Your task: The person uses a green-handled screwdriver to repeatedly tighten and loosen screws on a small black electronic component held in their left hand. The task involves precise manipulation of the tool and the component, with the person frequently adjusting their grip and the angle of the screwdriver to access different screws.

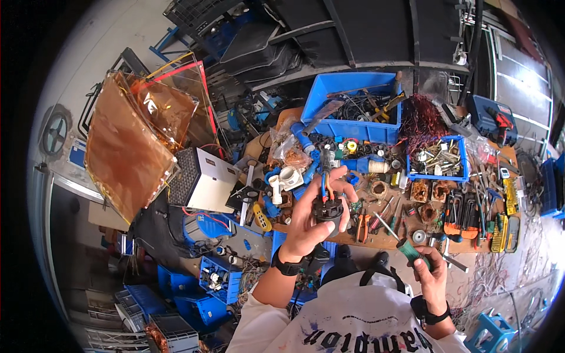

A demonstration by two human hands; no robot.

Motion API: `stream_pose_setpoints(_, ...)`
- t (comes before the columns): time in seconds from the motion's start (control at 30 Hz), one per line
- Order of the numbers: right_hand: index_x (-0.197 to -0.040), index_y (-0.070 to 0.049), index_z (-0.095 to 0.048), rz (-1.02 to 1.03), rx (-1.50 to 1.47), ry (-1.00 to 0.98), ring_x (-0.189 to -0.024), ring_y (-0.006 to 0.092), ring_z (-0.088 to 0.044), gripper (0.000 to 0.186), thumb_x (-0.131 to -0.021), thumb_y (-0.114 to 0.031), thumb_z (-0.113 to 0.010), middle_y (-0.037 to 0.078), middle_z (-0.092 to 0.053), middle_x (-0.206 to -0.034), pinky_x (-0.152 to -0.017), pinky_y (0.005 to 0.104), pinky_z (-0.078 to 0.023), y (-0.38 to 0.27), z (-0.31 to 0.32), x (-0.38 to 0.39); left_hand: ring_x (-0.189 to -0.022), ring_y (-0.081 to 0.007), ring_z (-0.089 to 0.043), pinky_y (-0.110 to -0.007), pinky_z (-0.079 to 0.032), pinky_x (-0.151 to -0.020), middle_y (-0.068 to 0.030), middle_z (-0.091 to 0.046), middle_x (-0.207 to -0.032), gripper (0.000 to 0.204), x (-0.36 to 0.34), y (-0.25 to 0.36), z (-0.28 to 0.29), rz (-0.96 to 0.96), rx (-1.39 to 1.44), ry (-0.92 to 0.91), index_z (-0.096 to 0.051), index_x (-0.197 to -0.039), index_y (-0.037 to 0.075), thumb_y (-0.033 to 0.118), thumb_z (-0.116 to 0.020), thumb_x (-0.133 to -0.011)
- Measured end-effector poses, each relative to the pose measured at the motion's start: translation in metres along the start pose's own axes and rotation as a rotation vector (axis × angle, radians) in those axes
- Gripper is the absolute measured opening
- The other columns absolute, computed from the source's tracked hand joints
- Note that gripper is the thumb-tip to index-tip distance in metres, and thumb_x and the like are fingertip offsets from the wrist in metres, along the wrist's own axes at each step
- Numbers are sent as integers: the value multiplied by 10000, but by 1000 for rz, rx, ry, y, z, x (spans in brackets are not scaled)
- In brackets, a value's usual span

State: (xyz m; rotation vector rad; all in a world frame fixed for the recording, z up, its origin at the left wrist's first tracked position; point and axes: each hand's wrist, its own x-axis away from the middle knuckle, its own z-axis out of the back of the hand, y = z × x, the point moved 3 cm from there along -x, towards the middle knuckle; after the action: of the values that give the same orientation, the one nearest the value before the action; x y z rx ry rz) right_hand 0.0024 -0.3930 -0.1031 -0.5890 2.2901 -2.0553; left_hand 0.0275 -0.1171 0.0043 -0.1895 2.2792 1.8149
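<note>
In the middle of the view, my left hand [312,217] closes its fingers around a black round electrical connector [328,207]. Blue and orange-brown wires [325,187] run from its upper end toward a dark cable. My right hand [431,273], lower and to the right, grips a screwdriver by its green handle [411,253]. The screwdriver's metal shaft [386,226] points up and left toward the bench, apart from the connector. Beyond the left hand lie white pipe fittings [289,176]. Orange-handled pliers [362,227] rest between the two hands.
A cluttered wooden bench [382,240] spreads ahead. On it are a large blue bin [353,127] of tools, a small blue crate [438,176] of metal parts, and hex keys [469,213]. Brown film-covered panels [126,147] stand left. Several blue crates [220,279] sit below left.
</note>
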Motion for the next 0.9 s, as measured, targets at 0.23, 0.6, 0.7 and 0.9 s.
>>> stream_pose_setpoints(0.23, -1037, -19, -572, 24, 24, 6, -518, 27, -414, 304, -899, -281, -637, 27, -610, -722, -464, 179, -324, 1, 3, 2, -678, -113, -546, -241, -441, -625, -165, -540, -1057, 817, 4, -3, -2, 39, 54, -15, -288, -1408, -33, 272, -665, -751)
stream_pose_setpoints(0.6, -1051, -16, -569, 17, 23, 4, -529, 37, -432, 345, -886, -307, -652, 36, -624, -745, -479, 183, -347, 5, 3, 5, -632, -152, -548, -278, -436, -538, -156, -532, -1008, 723, 7, -12, -4, 33, 168, 48, -349, -1371, 22, 256, -682, -774)
stream_pose_setpoints(0.7, -1038, 13, -599, -1, -42, 21, -570, 31, -438, 254, -884, -180, -658, -1, -597, -761, -500, 189, -341, 1, 0, 8, -634, -145, -542, -272, -428, -524, -157, -530, -1026, 688, 7, -15, -2, 41, 167, -4, -341, -1385, 43, 227, -667, -807)
stream_pose_setpoints(0.9, -1045, 12, -600, 5, -50, 29, -576, 30, -443, 263, -883, -186, -660, 3, -605, -772, -512, 185, -355, -3, -1, 7, -617, -142, -530, -259, -438, -465, -164, -523, -1070, 648, 6, -20, 2, 185, 522, 5, -330, -1408, 74, 193, -618, -840)
